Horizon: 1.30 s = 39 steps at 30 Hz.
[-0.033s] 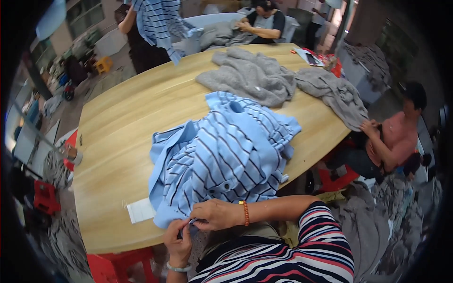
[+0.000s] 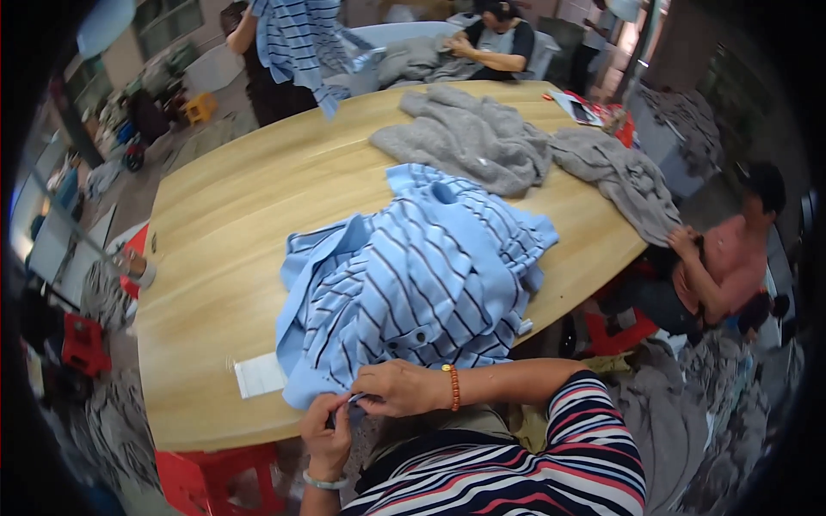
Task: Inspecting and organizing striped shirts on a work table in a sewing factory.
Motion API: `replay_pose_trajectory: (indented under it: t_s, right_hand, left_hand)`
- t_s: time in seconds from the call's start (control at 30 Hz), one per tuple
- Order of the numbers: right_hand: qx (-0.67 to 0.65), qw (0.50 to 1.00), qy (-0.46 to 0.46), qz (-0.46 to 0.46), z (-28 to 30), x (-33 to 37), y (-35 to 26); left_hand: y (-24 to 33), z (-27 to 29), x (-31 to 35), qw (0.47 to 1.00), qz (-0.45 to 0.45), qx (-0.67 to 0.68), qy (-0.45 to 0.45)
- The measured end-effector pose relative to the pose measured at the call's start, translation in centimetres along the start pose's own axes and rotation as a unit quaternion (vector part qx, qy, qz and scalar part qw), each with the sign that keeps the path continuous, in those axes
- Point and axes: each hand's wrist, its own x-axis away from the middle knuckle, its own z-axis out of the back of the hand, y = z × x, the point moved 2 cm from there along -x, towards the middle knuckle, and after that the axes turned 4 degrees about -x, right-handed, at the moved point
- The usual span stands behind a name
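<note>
A light blue garment with dark stripes (image 2: 413,275) lies bunched on the wooden table (image 2: 232,224), its hem hanging over the near edge. My left hand (image 2: 325,432), with a pale bracelet on the wrist, pinches that hem from below. My right hand (image 2: 397,389), with an orange bead bracelet, pinches the same hem right beside it, fingertips almost touching the left. Something small and pale shows between the fingertips; I cannot tell what it is.
A white paper slip (image 2: 260,375) lies left of the garment. Grey garments (image 2: 473,138) are heaped farther back. A seated person (image 2: 723,258) handles grey fabric at the right edge; two others work at the far end. Red stools (image 2: 215,482) stand below.
The view has shifted slightly. Both hands stay on the hem at the near edge, almost where they were.
</note>
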Motion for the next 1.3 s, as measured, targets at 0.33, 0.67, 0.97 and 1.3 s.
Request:
replay_pose_trajectory:
  t_s: [0.33,0.67,0.97,1.3]
  right_hand:
    - [0.003,0.994,-0.058,-0.09,0.3,0.0,0.6]
    - [-0.097,0.986,0.004,-0.139,0.3,-0.5,2.7]
    - [-0.05,0.987,-0.069,-0.138,-0.4,-0.8,3.2]
    - [-0.012,0.996,-0.041,-0.074,-0.7,-0.1,2.7]
  left_hand:
    - [-1.9,-1.6,0.3,0.985,0.123,0.114,-0.029]
    - [-3.7,-2.8,0.5,0.961,0.201,0.189,0.004]
    - [-5.0,-3.3,1.2,0.941,0.268,0.207,0.002]
    - [-5.1,-3.1,1.3,0.955,0.229,0.187,-0.003]
